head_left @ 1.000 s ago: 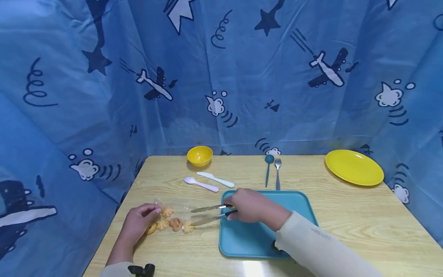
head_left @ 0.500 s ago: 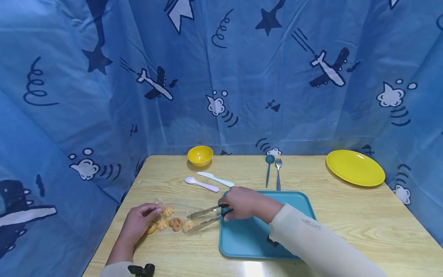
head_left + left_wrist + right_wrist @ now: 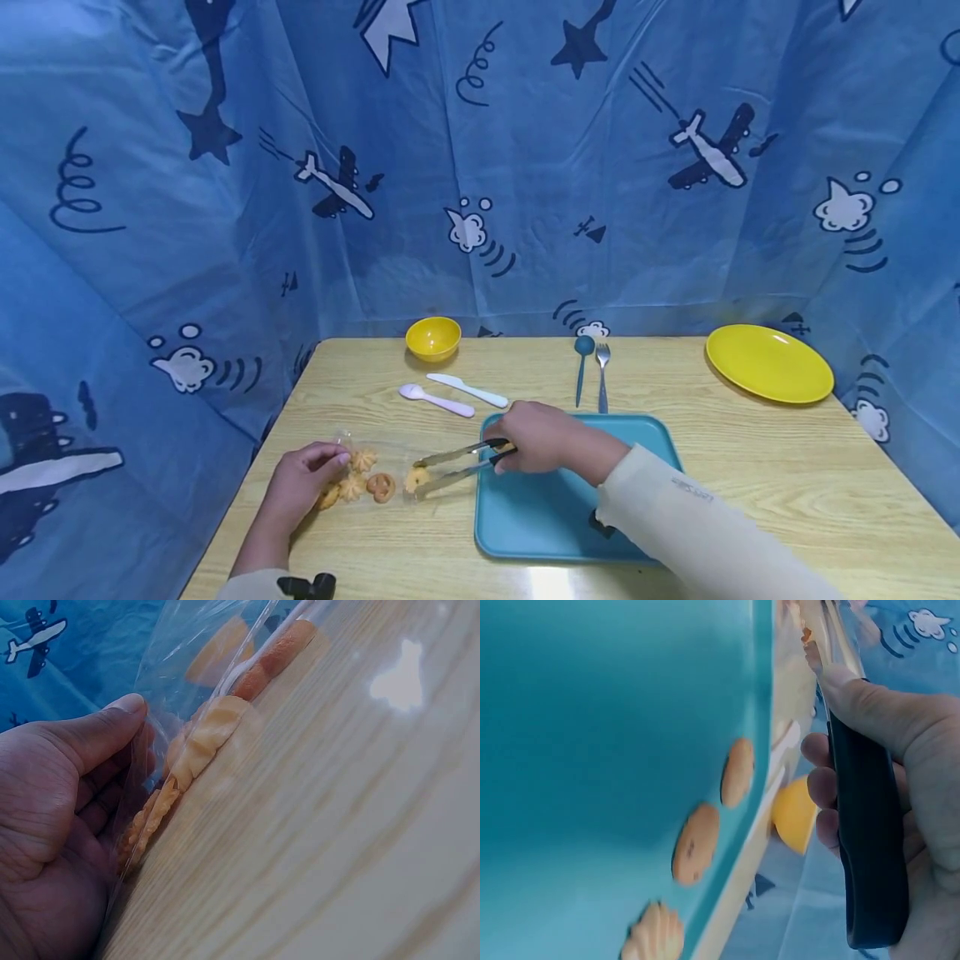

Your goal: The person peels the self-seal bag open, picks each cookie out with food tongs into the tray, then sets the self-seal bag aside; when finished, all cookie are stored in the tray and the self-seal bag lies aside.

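My left hand [image 3: 303,479] pinches the edge of a clear plastic bag [image 3: 169,667] lying on the table. Several cookies are inside, among them a ridged cookie [image 3: 206,739] and a pretzel-shaped cookie [image 3: 381,487]. Over the blue tray, my right hand [image 3: 536,440] grips the black handles of metal tongs [image 3: 450,455]. The tong tips reach left to the bag's right end, on either side of a pale round cookie [image 3: 417,478]. Whether they clamp it firmly is hard to tell.
On the teal tray [image 3: 540,533], the right wrist view shows an oval cookie [image 3: 697,844] among others. Behind lie a yellow bowl [image 3: 433,340], a white knife [image 3: 468,389], a lilac spoon [image 3: 438,400], a dark teal spoon [image 3: 582,367], a fork [image 3: 603,375] and a yellow plate [image 3: 768,362].
The tong tips have shifted about the pale cookie, which has moved slightly right and away from the pretzel-shaped one. My left hand has stayed in place on the bag.
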